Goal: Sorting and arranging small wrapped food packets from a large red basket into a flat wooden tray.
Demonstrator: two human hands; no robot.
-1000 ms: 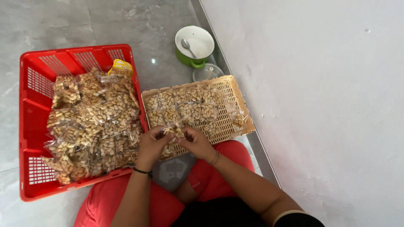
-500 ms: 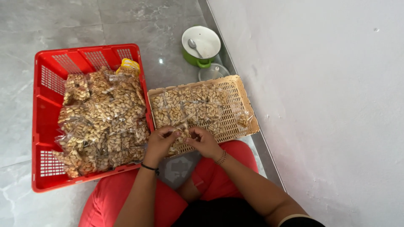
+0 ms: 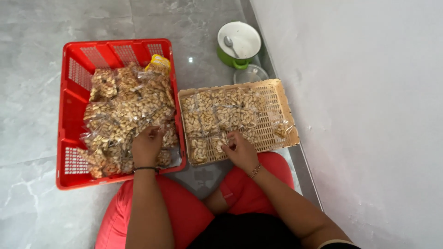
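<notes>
Head view, left hand (image 3: pixel 146 146) palm-down, fingers curled onto clear nut packets (image 3: pixel 122 115) heaped in red crate (image 3: pixel 69 99), right hand (image 3: pixel 240 150) pinching a small packet (image 3: pixel 219 140) on tan woven tray (image 3: pixel 277 99), green pot (image 3: pixel 238 42) beyond on the floor.

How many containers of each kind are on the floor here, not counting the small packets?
Red plastic crate: 1
Tan slotted tray: 1
Green pot with a spoon in it: 1
Glass lid: 1
Total: 4
</notes>
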